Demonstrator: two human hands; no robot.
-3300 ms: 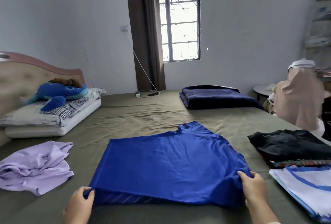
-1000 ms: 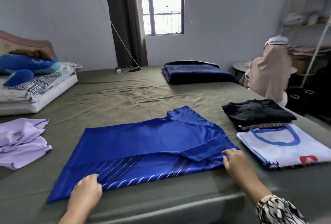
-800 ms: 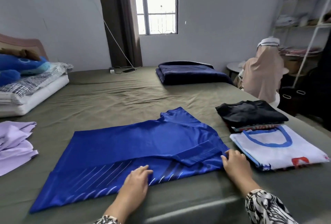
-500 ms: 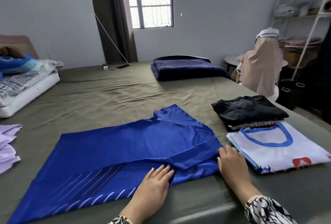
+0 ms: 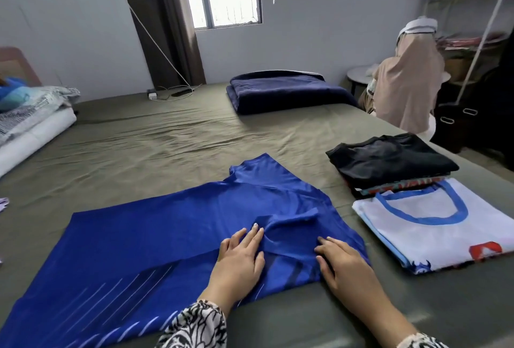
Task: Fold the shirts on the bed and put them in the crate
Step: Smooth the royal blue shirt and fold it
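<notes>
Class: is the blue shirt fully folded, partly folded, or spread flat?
Partly folded. The blue shirt has its near edge and sleeve turned over; the rest lies spread on the bed.

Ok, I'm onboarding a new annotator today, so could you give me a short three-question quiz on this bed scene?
1. True or false: both hands lie flat on the shiny royal-blue shirt.
2. What sits on the stack behind the folded white shirt with blue collar trim?
3. Which hand is nearer that white shirt: A left, B right?

Key: 1 true; 2 a folded black garment; 3 B.
</notes>
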